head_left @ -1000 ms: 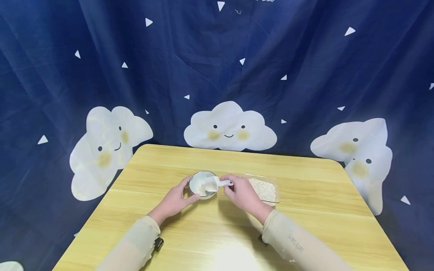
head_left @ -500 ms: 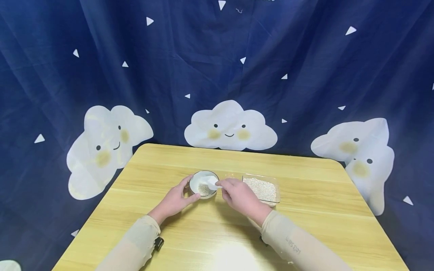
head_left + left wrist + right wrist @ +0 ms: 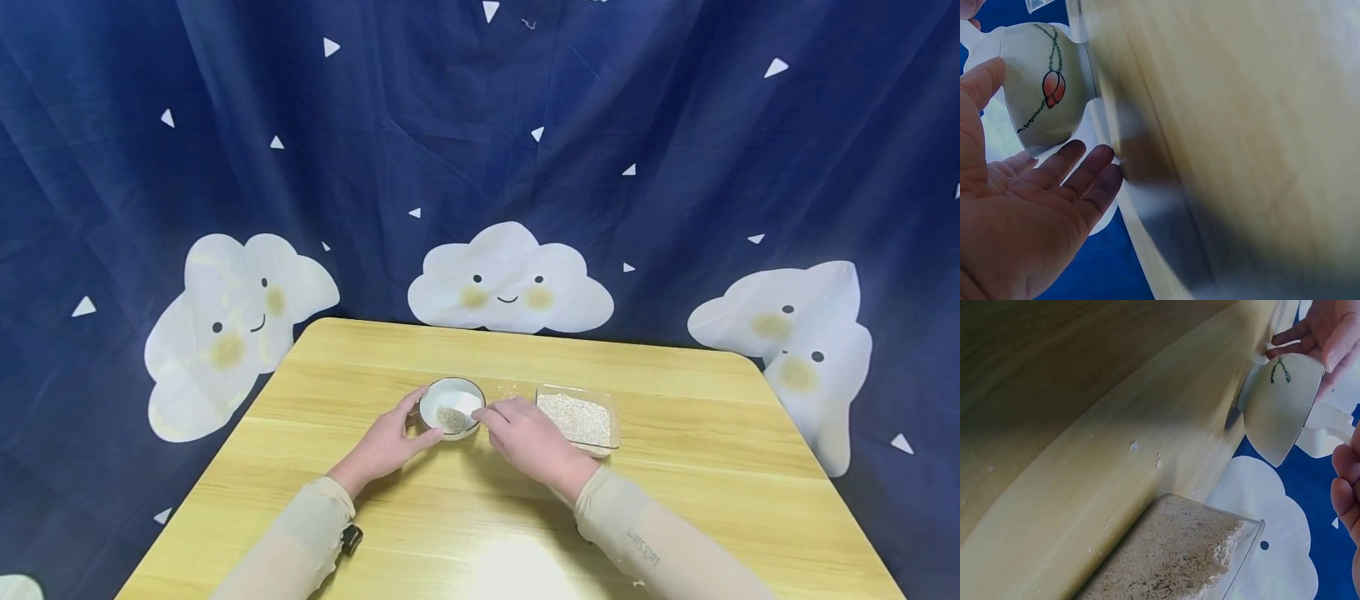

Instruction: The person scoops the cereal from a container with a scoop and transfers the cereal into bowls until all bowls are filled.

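Note:
A white bowl (image 3: 444,395) with a dark rim stands on the table, some oat flakes (image 3: 452,420) in it. In the left wrist view the bowl's outside shows a red tulip bud (image 3: 1054,89) and a green vine. My left hand (image 3: 387,442) holds it from the left, thumb at the near rim and fingers along the far side. My right hand (image 3: 525,437) pinches the handle of a white scoop (image 3: 468,403), whose tilted head is over the inside of the bowl. In the right wrist view the scoop (image 3: 1322,442) shows beyond the bowl's rim, its handle running to my fingers.
Right of the bowl sits a clear rectangular container (image 3: 617,427) full of oat flakes (image 3: 577,418). Scattered flakes (image 3: 508,388) lie on the wooden table (image 3: 675,400) between the two. Behind the table hangs a dark blue curtain (image 3: 480,167) printed with clouds.
The scoop, earlier level with oat flakes over the bowl, has tipped over and gone lower. More flakes lie in the bowl. My right hand has shifted slightly left; my left hand stays put.

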